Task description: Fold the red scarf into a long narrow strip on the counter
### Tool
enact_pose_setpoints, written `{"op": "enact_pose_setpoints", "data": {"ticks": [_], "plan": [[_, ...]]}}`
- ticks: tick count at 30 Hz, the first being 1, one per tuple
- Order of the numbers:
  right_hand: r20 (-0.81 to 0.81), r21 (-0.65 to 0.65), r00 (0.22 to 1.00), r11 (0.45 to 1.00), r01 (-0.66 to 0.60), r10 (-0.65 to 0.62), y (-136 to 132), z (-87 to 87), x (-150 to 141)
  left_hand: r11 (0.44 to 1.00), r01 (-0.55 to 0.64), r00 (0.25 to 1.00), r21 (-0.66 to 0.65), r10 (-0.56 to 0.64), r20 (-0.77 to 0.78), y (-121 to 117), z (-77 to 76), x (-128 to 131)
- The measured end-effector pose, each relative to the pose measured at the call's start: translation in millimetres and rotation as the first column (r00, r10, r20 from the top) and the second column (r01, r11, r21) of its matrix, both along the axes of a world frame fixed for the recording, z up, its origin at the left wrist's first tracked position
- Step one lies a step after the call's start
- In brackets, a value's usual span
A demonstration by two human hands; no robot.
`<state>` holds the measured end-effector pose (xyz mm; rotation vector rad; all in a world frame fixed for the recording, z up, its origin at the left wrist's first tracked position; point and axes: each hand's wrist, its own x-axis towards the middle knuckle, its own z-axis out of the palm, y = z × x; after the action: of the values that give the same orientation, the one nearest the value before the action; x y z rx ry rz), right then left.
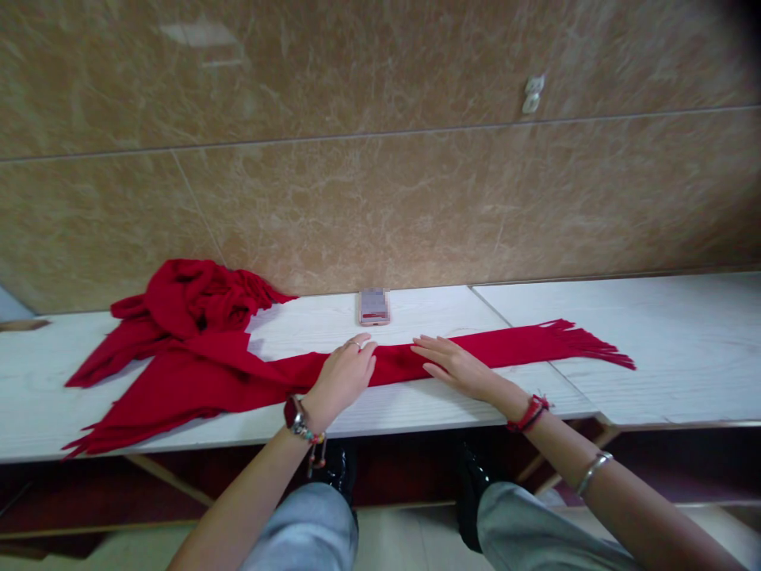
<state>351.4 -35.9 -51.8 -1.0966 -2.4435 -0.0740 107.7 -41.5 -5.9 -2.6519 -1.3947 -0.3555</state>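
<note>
A long red fringed scarf lies along the white tabletop, folded into a narrow strip toward the right and spreading wider at the left. My left hand rests on the middle of the strip, fingers slightly bent over its far edge, thumb apart. Farther right, my right hand lies palm down on the same strip, fingers stretched out flat. At the left a crumpled heap of red cloth with fringe sits against the wall; whether it joins the scarf, I cannot tell.
A phone lies beyond the scarf, close to the wall. The white tabletop is narrow, backed by a brown marble-patterned wall with a small white fitting. Open shelving is below the front edge, near my legs.
</note>
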Motion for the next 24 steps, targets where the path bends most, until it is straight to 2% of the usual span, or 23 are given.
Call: {"op": "enact_pose_setpoints", "data": {"ticks": [1, 4, 6, 9, 13, 16, 18, 20, 22, 24], "plan": [[0.028, -0.019, 0.999, 0.999, 0.027, -0.026, 0, -0.3, -4, 1.0, 0.003, 1.0, -0.022, -0.003, -0.003, 1, -6.6, 11], [0.144, -0.076, 0.989, 0.996, 0.054, -0.042, -1, -3.7, -11, 0.979, -0.042, 0.996, -0.2, 0.026, -0.083, 1, -23.5, 27], [0.182, -0.069, 0.982, 0.995, 0.069, -0.056, 0, -7.4, -10, 0.95, -0.095, 0.99, -0.296, 0.059, -0.128, 0, -28.0, 27], [0.184, -0.021, 0.978, 0.994, 0.104, -0.098, 2, -12.9, -3, 0.924, -0.161, 0.981, -0.347, 0.111, -0.16, -2, -26.6, 15], [0.175, 0.008, 0.977, 0.992, 0.126, -0.126, 5, -17.0, 5, 0.897, -0.25, 0.962, -0.364, 0.187, -0.2, -1, -22.9, 1], [0.157, -0.006, 0.977, 0.989, 0.149, -0.147, 6, -15.6, 1, 0.898, -0.298, 0.949, -0.323, 0.241, -0.206, -1, -22.8, 2], [0.131, -0.004, 0.978, 0.986, 0.167, -0.165, 6, -13.1, -5, 0.935, -0.27, 0.956, -0.229, 0.233, -0.176, -1, -24.0, 10], [0.11, 0.003, 0.98, 0.986, 0.165, -0.164, 5, -10.8, -13, 0.97, -0.187, 0.976, -0.153, 0.166, -0.141, -1, -26.0, 21], [0.114, -0.008, 0.982, 0.989, 0.15, -0.148, 5, -10.1, -19, 0.979, -0.116, 0.987, -0.166, 0.096, -0.125, 1, -28.2, 31], [0.139, -0.026, 0.98, 0.989, 0.147, -0.142, 5, -11.5, -20, 0.969, -0.097, 0.99, -0.228, 0.07, -0.125, 2, -29.9, 35]]}}
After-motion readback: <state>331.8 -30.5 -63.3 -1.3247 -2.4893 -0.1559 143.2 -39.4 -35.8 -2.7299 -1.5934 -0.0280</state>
